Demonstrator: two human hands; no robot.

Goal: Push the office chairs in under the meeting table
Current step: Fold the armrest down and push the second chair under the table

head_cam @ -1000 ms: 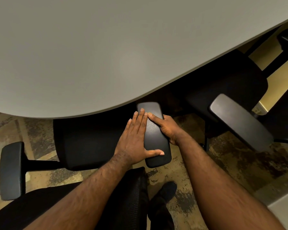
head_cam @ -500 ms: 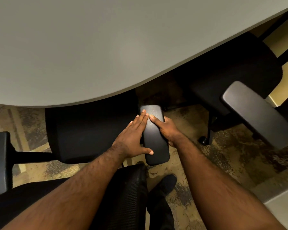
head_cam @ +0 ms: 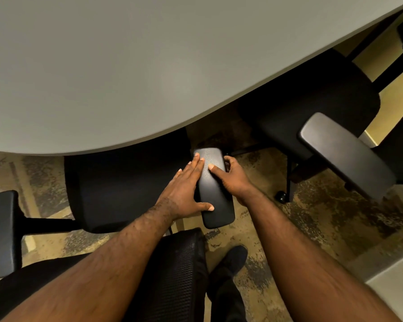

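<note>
Beside the table (head_cam: 149,66), both hands sat on the right armrest (head_cam: 215,189) of the near chair (head_cam: 126,182). That chair stood at the curved table edge, the front of its seat under the top, its other armrest (head_cam: 0,231) out at far left. The left hand (head_cam: 184,194) lay flat along the pad, fingers (head_cam: 197,163) straight and close together, thumb hooked over its near end. The right hand (head_cam: 233,175) curled round the pad's outer edge, thumb on top, fingers wrapped below and mostly hidden. A second chair (head_cam: 312,108) stood to the right, partly tucked in.

By the look of it, the chair would be fairly heavy but roll easily on its casters across the floor. The pad looked firm and smooth, perhaps loose on its post, so the backrest (head_cam: 177,270) would likely be the steadier place to push.
</note>
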